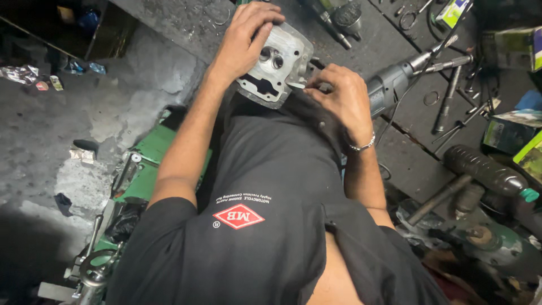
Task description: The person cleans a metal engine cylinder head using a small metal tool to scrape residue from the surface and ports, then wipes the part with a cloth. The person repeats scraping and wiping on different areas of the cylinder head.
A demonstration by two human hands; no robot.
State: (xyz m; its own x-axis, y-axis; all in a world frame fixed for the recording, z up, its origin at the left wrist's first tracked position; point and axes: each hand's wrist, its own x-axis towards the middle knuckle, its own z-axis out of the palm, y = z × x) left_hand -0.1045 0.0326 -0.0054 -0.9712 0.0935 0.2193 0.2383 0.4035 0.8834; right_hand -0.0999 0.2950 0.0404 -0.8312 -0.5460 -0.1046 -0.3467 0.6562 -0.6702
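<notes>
While I scan from the left of the frame, I see a green machine part (144,164) low beside the black shirt (265,186), with grey concrete floor (84,107) beyond it. At upper centre my left hand (240,42) lies over the top of a grey metal cylinder head (276,65), fingers curled on its far edge and clamping it steady against my body. Just right of it, my right hand (339,93) has its fingers pinched shut on a small pale blade-like tool (296,86), the tip touching the casting's right side near the two round ports. To do this well, I judge the head must stay braced, the tool flat, the strokes short. Further right, a grey power drill (395,79) and loose hand tools (451,101) lie on the dark counter (412,164); a dark plastic bottle (488,169) rests at right.
</notes>
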